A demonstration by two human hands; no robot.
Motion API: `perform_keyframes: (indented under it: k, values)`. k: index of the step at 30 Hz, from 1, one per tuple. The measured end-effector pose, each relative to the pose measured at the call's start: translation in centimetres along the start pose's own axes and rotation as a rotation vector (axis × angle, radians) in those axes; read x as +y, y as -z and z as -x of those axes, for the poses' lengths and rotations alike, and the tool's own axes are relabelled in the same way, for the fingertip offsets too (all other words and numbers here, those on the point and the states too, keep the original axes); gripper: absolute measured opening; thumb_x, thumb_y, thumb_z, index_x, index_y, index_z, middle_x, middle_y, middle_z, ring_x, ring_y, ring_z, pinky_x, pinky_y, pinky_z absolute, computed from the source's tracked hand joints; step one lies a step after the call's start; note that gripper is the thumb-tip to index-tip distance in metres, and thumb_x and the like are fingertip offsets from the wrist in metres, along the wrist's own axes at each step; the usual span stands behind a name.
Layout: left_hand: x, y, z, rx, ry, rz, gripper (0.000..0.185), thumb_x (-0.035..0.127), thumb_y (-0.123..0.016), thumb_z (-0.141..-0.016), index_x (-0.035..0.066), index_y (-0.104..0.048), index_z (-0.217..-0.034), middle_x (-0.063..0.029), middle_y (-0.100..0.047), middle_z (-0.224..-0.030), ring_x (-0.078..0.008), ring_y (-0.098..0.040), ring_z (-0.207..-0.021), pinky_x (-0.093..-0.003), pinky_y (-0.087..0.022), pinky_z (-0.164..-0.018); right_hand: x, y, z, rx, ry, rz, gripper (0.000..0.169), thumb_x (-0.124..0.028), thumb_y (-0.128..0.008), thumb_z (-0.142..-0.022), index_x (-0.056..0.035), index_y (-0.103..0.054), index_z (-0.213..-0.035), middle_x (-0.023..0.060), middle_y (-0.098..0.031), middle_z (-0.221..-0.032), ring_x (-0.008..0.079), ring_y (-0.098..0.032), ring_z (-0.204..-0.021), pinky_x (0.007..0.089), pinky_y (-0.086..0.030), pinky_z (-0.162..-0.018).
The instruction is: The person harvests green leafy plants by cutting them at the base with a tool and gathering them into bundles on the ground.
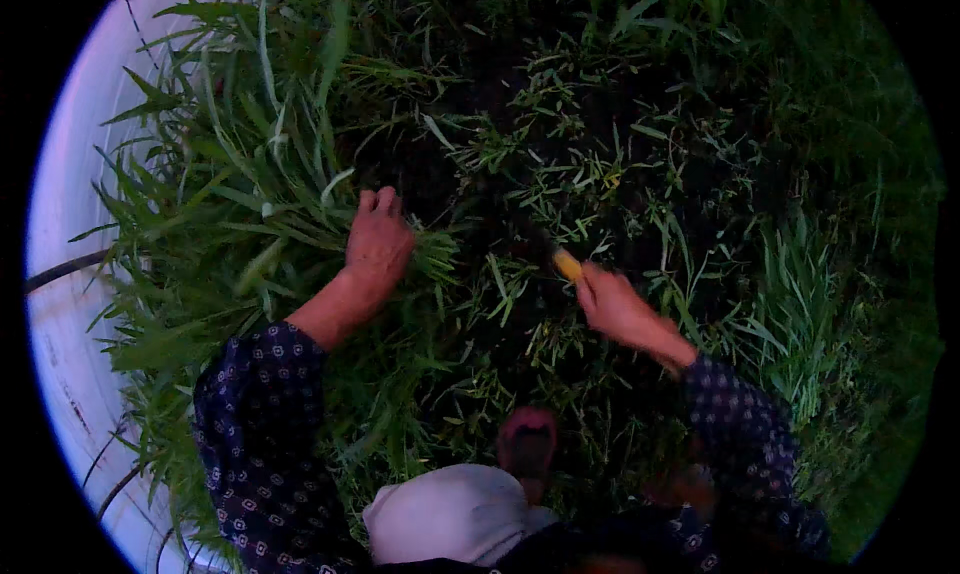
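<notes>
My left hand (381, 240) is closed around a bunch of leafy green stalks (436, 253). Their cut or lower ends stick out on its right side, while the long leaves fan out to the left. In my right hand (622, 308) is a small hand tool with a yellow handle (568, 265). The tool points up and left over dark soil; its working end is blurred and too dark to make out. Between the two hands, loose leaves and short stems (502, 289) lie scattered on the ground.
Tall weeds (187, 221) crowd the left side, against pale plastic sheeting (71, 349) with dark curved hoops or tubes (67, 270). A clump of grass (799, 326) grows at right. Below are my pale-clothed knee (450, 510) and a reddish shoe (527, 439).
</notes>
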State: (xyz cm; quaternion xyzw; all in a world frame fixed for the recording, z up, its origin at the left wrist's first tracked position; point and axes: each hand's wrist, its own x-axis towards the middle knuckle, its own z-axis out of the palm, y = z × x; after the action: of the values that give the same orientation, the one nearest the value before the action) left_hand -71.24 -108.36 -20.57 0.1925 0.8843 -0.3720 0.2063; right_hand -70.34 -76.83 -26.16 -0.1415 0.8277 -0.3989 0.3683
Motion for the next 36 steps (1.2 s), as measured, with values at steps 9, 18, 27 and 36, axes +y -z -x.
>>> perform_keyframes:
  k: [9, 18, 27, 36]
  values:
    - [-2.0, -2.9, 0.7, -0.138, 0.04, 0.311, 0.023, 0.02, -0.062, -0.072, 0.006, -0.063, -0.091, -0.0058, -0.066, -0.08, -0.0211, -0.064, -0.073, -0.039, -0.044, -0.071, -4.5, -5.6, -7.6, -0.058, 0.234, 0.049, 0.023, -0.019, -0.042, -0.09, 0.0029, -0.051, -0.09, 0.0261, -0.059, -0.079, 0.0452, -0.057, -0.072, 0.0503, -0.043, -0.061]
    - [1.6, -2.8, 5.6, -0.079, 0.26, 0.069, 0.061, 0.024, -0.068, -0.071, 0.001, -0.045, -0.122, -0.0374, -0.043, -0.125, -0.0288, -0.059, -0.089, -0.0396, -0.044, -0.074, -4.9, -5.9, -7.4, -0.054, 0.225, 0.06, 0.025, -0.019, -0.047, -0.089, 0.0047, -0.052, -0.097, 0.0263, -0.061, -0.075, 0.0425, -0.06, -0.068, 0.0521, -0.045, -0.058]
    - [0.5, -5.1, 3.7, -0.264, 0.223, 0.21, 0.038, 0.021, -0.059, -0.077, 0.007, -0.058, -0.112, -0.0092, -0.066, -0.091, -0.0246, -0.058, -0.092, -0.0381, -0.041, -0.075, -3.1, -8.6, -8.6, -0.349, 0.227, 0.135, 0.027, -0.02, -0.044, -0.089, 0.0013, -0.054, -0.102, 0.0243, -0.061, -0.082, 0.0404, -0.06, -0.078, 0.0488, -0.045, -0.068]
    - [-0.9, -7.1, 9.7, 0.176, 0.028, 0.019, 0.033, 0.027, -0.064, -0.071, 0.005, -0.063, -0.096, -0.0132, -0.058, -0.11, -0.0318, -0.056, -0.102, -0.0579, -0.032, -0.094, -5.4, -6.0, -5.2, -0.153, 0.194, 0.014, 0.026, -0.022, -0.045, -0.09, 0.0025, -0.053, -0.092, 0.0254, -0.06, -0.082, 0.0415, -0.06, -0.075, 0.0501, -0.045, -0.063]
